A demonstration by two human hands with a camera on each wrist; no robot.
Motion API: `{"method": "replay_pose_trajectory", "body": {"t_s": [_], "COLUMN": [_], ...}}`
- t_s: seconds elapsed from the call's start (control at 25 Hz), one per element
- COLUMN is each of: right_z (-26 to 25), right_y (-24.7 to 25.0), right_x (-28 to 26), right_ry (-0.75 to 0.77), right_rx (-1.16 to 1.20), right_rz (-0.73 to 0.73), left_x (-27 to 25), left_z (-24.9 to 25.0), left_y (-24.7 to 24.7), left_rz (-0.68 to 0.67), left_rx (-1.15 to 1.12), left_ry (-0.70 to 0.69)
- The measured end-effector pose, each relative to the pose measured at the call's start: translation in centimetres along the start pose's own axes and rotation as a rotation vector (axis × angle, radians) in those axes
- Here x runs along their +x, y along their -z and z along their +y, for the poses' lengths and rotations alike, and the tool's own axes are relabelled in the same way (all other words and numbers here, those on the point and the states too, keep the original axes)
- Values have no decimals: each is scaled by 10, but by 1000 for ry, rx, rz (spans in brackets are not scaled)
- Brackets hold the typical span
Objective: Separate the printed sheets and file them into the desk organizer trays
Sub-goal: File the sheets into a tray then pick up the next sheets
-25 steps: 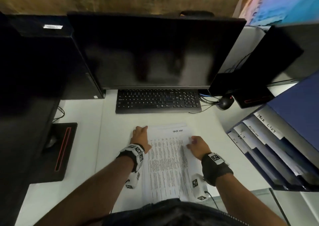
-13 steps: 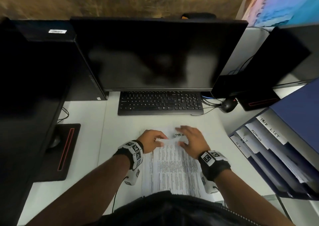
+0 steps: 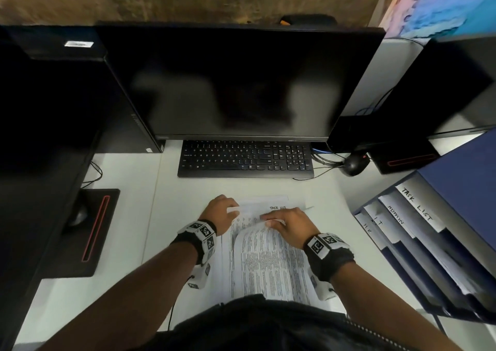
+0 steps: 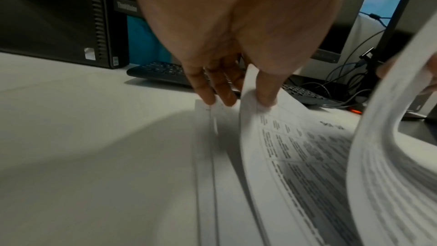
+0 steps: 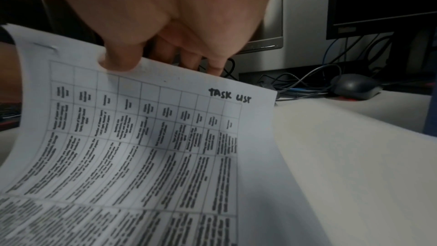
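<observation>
The right hand (image 3: 291, 226) pinched the top edge of the "TASK LIST" sheet (image 5: 151, 137), peeling it up, while the left hand (image 3: 220, 212) pinched a lower sheet's corner, likely to anchor the stack (image 3: 257, 267) on the surface (image 3: 128, 243). The labelled organizer trays (image 3: 418, 246) stood to the right, within reach.
</observation>
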State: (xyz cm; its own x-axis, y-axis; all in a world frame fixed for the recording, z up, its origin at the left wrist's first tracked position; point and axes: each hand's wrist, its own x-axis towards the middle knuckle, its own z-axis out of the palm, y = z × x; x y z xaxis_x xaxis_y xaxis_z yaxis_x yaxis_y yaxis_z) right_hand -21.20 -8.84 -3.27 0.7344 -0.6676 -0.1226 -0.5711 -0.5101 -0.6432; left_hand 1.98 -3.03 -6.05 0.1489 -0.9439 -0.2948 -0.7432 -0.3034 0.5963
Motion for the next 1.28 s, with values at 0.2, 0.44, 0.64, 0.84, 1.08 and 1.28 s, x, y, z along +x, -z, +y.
{"method": "replay_pose_trajectory", "body": {"t_s": [0.2, 0.44, 0.64, 0.84, 1.08, 1.28], "right_z": [3, -7, -7, -5, -11, -8], "right_y": [-5, -9, -10, -9, -3, -1], "right_x": [7, 7, -3, -1, 6, 17], "right_ry": [104, -10, -38, -84, -127, -40], "right_rx": [-73, 204, 258, 283, 236, 177], "right_rz": [89, 99, 73, 66, 45, 13], "left_x": [-11, -16, -8, -8, -3, -1], "left_z": [15, 6, -27, -29, -15, -5], "left_y": [10, 18, 6, 1, 9, 21], "left_rz": [-73, -59, 1, 32, -29, 65], "left_rx": [-266, -335, -25, 39, 113, -86], "left_ry": [-116, -73, 90, 86, 77, -25]}}
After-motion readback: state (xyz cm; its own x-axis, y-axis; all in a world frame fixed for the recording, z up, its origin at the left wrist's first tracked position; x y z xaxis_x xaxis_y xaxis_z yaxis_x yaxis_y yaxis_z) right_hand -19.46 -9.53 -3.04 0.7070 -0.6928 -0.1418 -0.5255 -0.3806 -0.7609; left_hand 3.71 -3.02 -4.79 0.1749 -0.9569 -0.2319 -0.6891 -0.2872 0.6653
